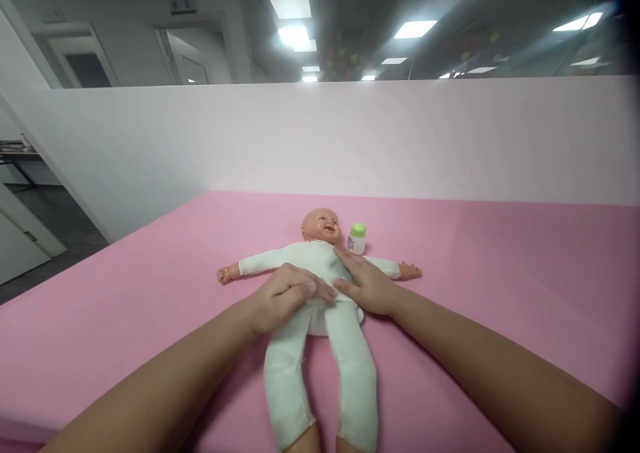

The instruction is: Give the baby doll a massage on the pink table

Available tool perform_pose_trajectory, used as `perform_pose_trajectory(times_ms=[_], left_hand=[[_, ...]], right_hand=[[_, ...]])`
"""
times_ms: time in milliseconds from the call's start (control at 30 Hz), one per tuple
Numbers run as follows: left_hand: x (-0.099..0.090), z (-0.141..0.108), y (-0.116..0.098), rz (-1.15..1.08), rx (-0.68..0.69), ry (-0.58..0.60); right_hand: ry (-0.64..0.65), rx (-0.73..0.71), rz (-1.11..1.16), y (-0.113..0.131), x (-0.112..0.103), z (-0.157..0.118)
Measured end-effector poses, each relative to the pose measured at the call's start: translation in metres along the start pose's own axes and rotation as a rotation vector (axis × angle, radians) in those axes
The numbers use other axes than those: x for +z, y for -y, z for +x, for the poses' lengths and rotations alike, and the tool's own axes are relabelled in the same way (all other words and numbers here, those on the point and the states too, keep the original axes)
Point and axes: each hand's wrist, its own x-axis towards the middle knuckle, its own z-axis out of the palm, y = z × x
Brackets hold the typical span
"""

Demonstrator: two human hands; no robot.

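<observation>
A baby doll point(320, 256) with a hard plastic head and a white cloth body lies on its back, arms spread wide and legs toward me. Flat on the left side of its belly rests my left hand point(287, 296), fingers stretched toward the middle. My right hand point(367, 283) lies open along the right side of the doll's chest, its fingers pointing up toward the neck. Neither hand grasps anything. Just beyond my right fingertips, beside the doll's head, stands a small clear jar with a green lid point(357, 238).
The doll lies on a pink padded surface point(150, 293). A white wall panel point(350, 140) rises along its far edge, with glass above it. At the far left, beyond the pink edge, are a dark floor point(65, 213) and a desk point(17, 156).
</observation>
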Motion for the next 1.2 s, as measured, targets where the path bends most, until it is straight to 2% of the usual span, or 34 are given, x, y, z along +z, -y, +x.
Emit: perform_pose_trajectory(times_ms=[133,233,400,533,667,833,933,1000,1100,1167,1200], left_hand=[[0.010,-0.007,-0.017,0.015,0.020,0.174],[0.013,-0.008,-0.017,0.023,0.067,0.175],[0.005,0.001,0.004,0.111,0.066,-0.007],[-0.001,0.010,0.021,0.243,-0.009,-0.168],[-0.009,0.015,0.035,0.306,-0.092,-0.279],[-0.020,0.016,0.053,0.348,-0.231,-0.454],[-0.023,0.018,0.058,0.348,-0.285,-0.487],[-0.024,0.019,0.060,0.351,-0.295,-0.493],[-0.023,0.019,0.062,0.348,-0.302,-0.521],[-0.022,0.019,0.063,0.338,-0.297,-0.533],[-0.021,0.019,0.064,0.333,-0.294,-0.537]], right_hand=[[-0.025,-0.076,0.082,-0.003,-0.005,-0.002],[-0.056,-0.081,0.076,0.001,-0.004,-0.004],[-0.110,-0.030,0.088,0.013,0.006,-0.006],[-0.133,-0.004,0.092,0.020,0.006,-0.008],[-0.130,-0.004,0.068,0.024,0.001,-0.009],[-0.109,0.028,0.013,0.017,0.002,-0.009],[-0.113,0.041,-0.017,0.010,0.004,-0.009],[-0.160,0.032,-0.023,0.014,0.003,-0.012],[-0.250,-0.136,0.043,0.042,-0.002,-0.023],[-0.212,-0.385,0.160,0.071,-0.005,-0.032],[-0.148,-0.498,0.214,0.086,-0.005,-0.036]])
